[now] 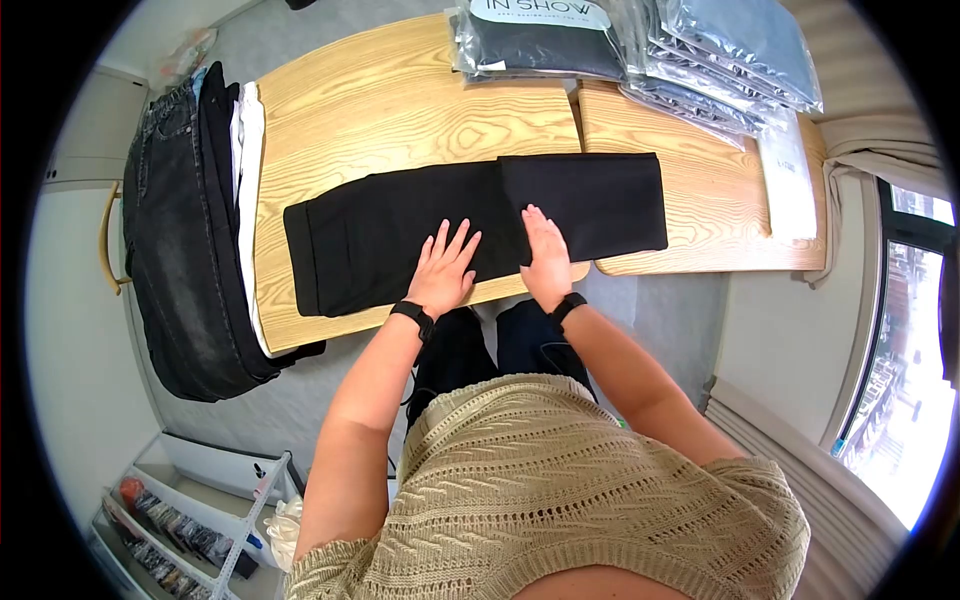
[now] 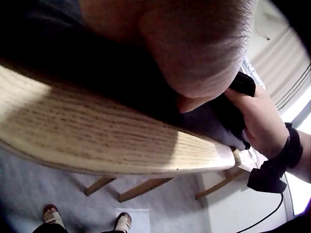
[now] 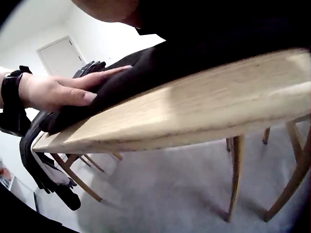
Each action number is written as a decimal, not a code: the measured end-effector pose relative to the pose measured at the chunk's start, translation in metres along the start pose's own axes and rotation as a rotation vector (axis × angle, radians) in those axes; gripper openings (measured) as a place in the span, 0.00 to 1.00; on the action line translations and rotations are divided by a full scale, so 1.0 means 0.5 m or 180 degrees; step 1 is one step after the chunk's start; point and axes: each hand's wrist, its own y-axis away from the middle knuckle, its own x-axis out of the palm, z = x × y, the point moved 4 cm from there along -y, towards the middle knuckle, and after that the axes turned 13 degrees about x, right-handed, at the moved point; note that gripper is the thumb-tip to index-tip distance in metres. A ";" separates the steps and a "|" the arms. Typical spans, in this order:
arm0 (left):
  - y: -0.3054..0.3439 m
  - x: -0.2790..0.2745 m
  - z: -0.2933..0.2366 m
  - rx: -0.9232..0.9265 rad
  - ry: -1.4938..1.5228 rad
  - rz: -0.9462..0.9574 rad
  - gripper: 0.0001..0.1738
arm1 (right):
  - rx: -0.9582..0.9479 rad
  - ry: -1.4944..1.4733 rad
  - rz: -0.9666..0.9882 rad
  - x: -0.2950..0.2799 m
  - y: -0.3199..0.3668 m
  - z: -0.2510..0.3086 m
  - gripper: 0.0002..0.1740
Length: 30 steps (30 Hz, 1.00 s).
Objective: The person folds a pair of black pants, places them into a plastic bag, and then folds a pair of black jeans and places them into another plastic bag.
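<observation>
Folded black trousers (image 1: 490, 195) lie mid-frame, spanning left surface (image 1: 390, 120) and right surface (image 1: 695, 185). Your left hand (image 1: 442, 270) lies flat, fingers spread; your right hand (image 1: 546, 258), fingers straight, rests by the fold edge. Uneven sideways pressure could ruck the cloth there

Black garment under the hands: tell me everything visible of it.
The black garment looks like trousers in smooth cloth, folded into a long flat strip, with a waistband-like band at its left end and a straight edge crossing its middle. It spans one wooden table and a second table. The left hand and right hand touch it.
</observation>
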 end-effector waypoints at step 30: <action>0.376 -0.088 0.349 -0.2916 0.0071 -0.1529 0.37 | -0.0390 0.1047 0.0209 0.035 0.021 0.018 0.30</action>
